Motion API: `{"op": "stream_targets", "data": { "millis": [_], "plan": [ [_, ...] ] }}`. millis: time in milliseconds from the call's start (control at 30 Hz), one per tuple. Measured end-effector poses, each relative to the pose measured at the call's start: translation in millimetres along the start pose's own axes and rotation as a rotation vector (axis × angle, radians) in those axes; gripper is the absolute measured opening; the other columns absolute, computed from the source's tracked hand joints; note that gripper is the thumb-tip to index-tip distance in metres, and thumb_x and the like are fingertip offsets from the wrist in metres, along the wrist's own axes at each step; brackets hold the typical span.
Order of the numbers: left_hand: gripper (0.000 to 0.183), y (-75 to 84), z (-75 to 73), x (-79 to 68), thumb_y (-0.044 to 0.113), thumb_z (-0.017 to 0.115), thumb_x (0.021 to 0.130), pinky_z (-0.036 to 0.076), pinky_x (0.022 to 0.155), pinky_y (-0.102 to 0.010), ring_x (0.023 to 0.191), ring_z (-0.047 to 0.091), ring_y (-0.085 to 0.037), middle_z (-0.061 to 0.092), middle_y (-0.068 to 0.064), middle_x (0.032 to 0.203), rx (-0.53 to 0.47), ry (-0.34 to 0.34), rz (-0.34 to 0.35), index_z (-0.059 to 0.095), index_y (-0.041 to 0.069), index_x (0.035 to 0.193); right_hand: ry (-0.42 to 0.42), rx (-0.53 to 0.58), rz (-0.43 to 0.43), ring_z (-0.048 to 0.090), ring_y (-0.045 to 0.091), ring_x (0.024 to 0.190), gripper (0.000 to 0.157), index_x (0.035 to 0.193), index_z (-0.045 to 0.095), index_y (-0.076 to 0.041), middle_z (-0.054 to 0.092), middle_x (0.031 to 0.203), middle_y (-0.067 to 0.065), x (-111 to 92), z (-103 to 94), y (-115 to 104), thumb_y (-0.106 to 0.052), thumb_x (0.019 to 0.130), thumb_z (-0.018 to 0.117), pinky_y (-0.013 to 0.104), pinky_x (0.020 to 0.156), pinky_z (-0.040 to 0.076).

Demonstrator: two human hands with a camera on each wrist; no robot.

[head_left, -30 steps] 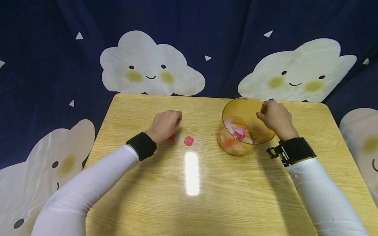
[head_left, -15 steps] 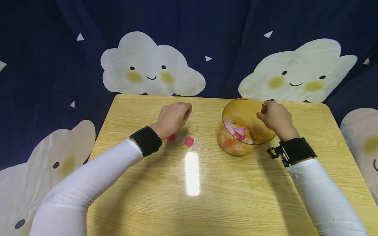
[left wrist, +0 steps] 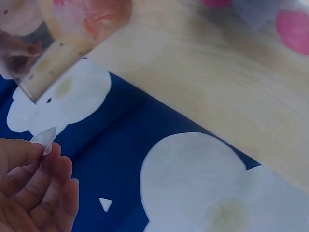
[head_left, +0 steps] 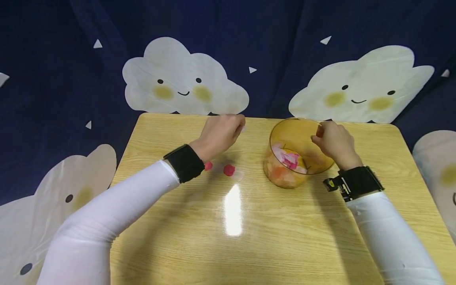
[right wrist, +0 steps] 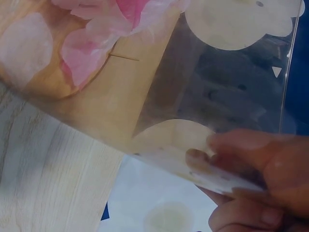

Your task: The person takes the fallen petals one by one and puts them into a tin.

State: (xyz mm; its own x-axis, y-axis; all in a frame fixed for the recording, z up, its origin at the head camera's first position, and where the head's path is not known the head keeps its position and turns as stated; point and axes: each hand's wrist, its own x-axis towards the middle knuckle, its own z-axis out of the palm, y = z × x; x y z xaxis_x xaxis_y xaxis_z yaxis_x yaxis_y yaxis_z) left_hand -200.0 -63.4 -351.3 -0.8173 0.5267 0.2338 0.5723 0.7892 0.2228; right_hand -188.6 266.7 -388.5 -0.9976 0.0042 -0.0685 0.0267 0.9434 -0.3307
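Note:
A pale, thin petal [left wrist: 44, 137] is pinched between the thumb and fingers of my left hand [head_left: 221, 132], raised over the back of the table, left of the container. My right hand [head_left: 335, 142] grips the right rim of a transparent amber cylindrical container [head_left: 285, 180], thumb on one side of the wall and fingers on the other. Inside it lie pink, white and orange petals [right wrist: 89, 50]. On the table, left of the container, are two pink petals, one of them this pink petal [head_left: 229, 170], with a whitish petal [head_left: 238, 175] beside it.
The wooden table [head_left: 285, 237] ends at a back edge just behind the container. A dark blue curtain [head_left: 270, 39] with printed clouds hangs behind and around it. A bright light reflection lies on the tabletop's middle.
My left hand has moved right and toward the back edge, carrying the pale petal closer to the container. My right hand and the container have stayed in place.

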Motion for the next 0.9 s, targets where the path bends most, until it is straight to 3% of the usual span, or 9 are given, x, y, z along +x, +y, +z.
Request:
{"op": "stream_targets", "data": {
  "millis": [233, 367, 533, 900],
  "plan": [
    [0.02, 22.8, -3.8, 13.6, 0.017, 0.054, 0.104, 0.049, 0.058, -0.036, 0.069, 0.061, -0.017, 0.061, 0.002, 0.072, 0.01, 0.002, 0.051, 0.066, 0.014, 0.088, 0.008, 0.001, 0.001, 0.06, 0.039, 0.075, 0.022, 0.087, 0.062, -0.002, 0.064, 0.081, 0.021, 0.0, 0.0, -1.0, -0.023, 0.092, 0.069, 0.047, 0.055, 0.043],
    [0.02, 38.2, 2.7, 18.6, 0.021, 0.053, 0.105, 0.053, 0.061, -0.036, 0.076, 0.068, -0.016, 0.07, 0.002, 0.081, 0.007, -0.002, 0.099, 0.069, 0.015, 0.096, 0.005, 0.001, 0.007, 0.059, 0.039, 0.075, 0.023, 0.087, 0.061, -0.003, 0.063, 0.081, 0.02, -0.3, 0.8, -1.0, -0.023, 0.093, 0.068, 0.047, 0.055, 0.043],
    [0.023, 56.2, 12.9, 21.6, 0.025, 0.051, 0.106, 0.055, 0.063, -0.036, 0.08, 0.07, -0.016, 0.069, 0.001, 0.081, 0.037, -0.028, 0.155, 0.067, 0.015, 0.094, -0.001, 0.002, 0.007, 0.059, 0.039, 0.076, 0.023, 0.087, 0.061, -0.003, 0.063, 0.081, 0.02, 0.2, 1.6, 0.0, -0.024, 0.093, 0.068, 0.047, 0.056, 0.043],
    [0.023, 82.3, 23.8, 29.0, 0.024, 0.052, 0.104, 0.047, 0.067, -0.029, 0.075, 0.061, -0.016, 0.065, 0.008, 0.076, 0.104, -0.096, 0.224, 0.065, 0.017, 0.087, -0.006, -0.006, 0.015, 0.059, 0.038, 0.074, 0.023, 0.085, 0.061, -0.004, 0.063, 0.078, 0.019, 0.2, -1.1, -0.5, -0.024, 0.093, 0.068, 0.045, 0.055, 0.041]
  ]
}}
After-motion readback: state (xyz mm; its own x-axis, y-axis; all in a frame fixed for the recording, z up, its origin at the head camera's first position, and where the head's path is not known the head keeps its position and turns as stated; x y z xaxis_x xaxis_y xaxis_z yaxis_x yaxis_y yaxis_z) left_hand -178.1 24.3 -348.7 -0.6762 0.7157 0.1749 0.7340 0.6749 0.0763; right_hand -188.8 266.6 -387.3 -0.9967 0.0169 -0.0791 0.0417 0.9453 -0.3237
